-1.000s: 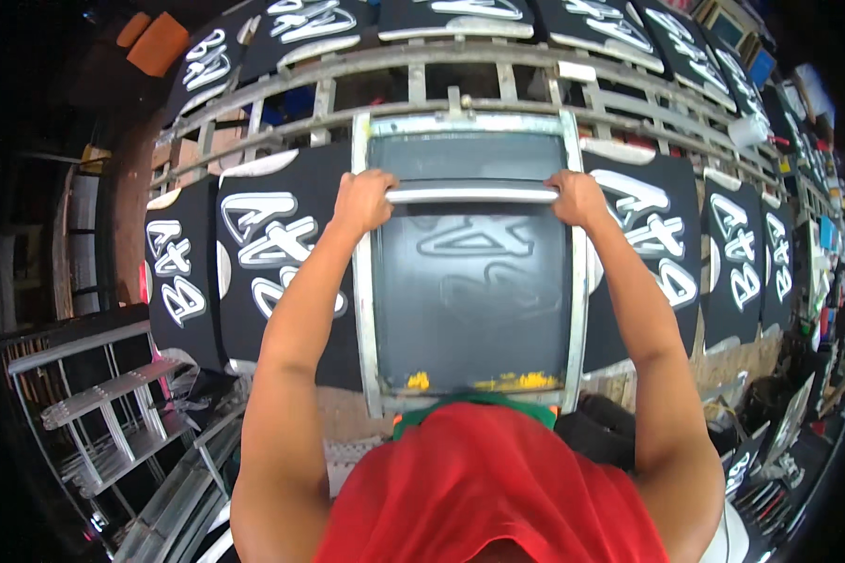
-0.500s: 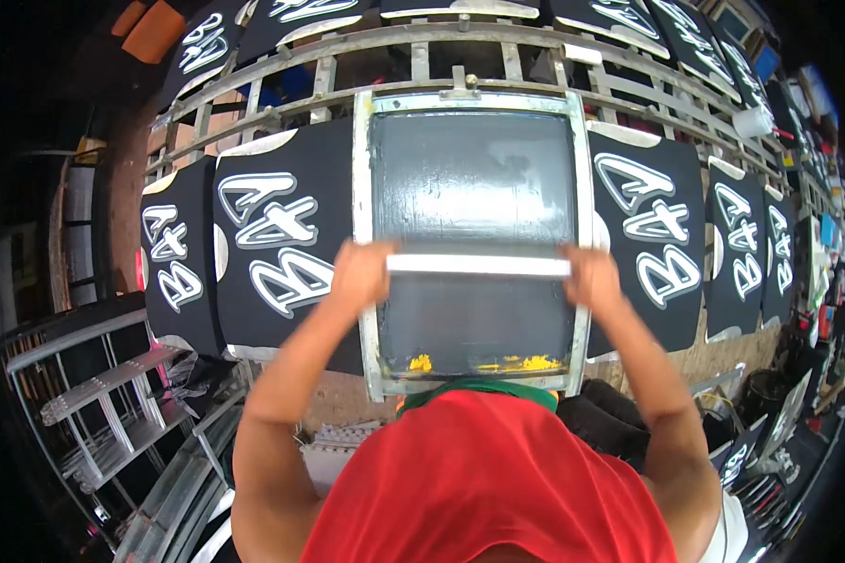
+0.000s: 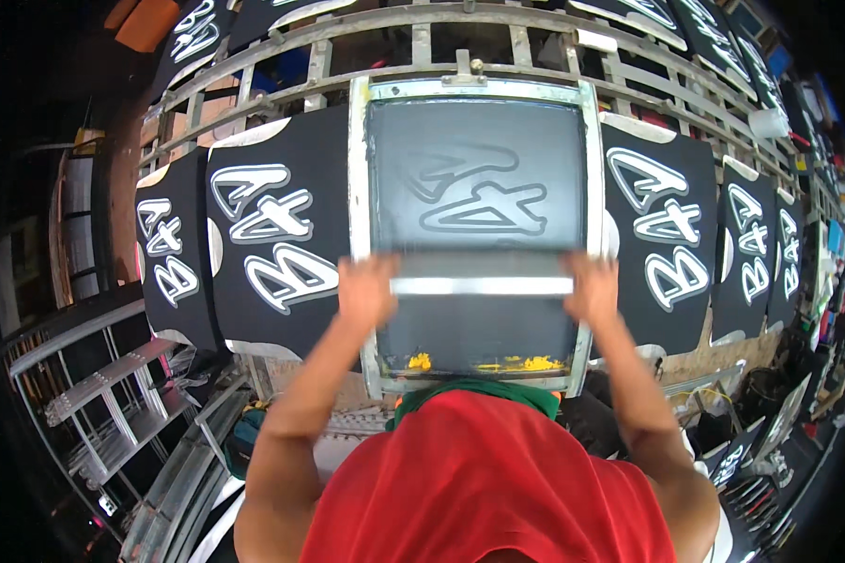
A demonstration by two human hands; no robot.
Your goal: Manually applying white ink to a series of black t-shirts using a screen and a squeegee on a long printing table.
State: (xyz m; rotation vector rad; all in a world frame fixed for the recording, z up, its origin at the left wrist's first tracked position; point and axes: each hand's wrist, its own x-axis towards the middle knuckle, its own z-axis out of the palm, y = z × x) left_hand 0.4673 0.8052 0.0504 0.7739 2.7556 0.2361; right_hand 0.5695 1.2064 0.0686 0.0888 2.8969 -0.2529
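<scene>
The left hand (image 3: 367, 293) and right hand (image 3: 593, 286) reach forward, well apart, backs up, fingers wrapped around both ends of a silver bar (image 3: 482, 285) across a grey screen (image 3: 479, 122).

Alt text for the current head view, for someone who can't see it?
A left hand and a right hand grip opposite ends of a silver-edged bar across a metal-framed screen. White-lettered black panels lie on both sides.

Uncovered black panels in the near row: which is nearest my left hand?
The panel directly left of the frame, beside your left hand; another panel lies farther left, the others right of the frame.
</scene>
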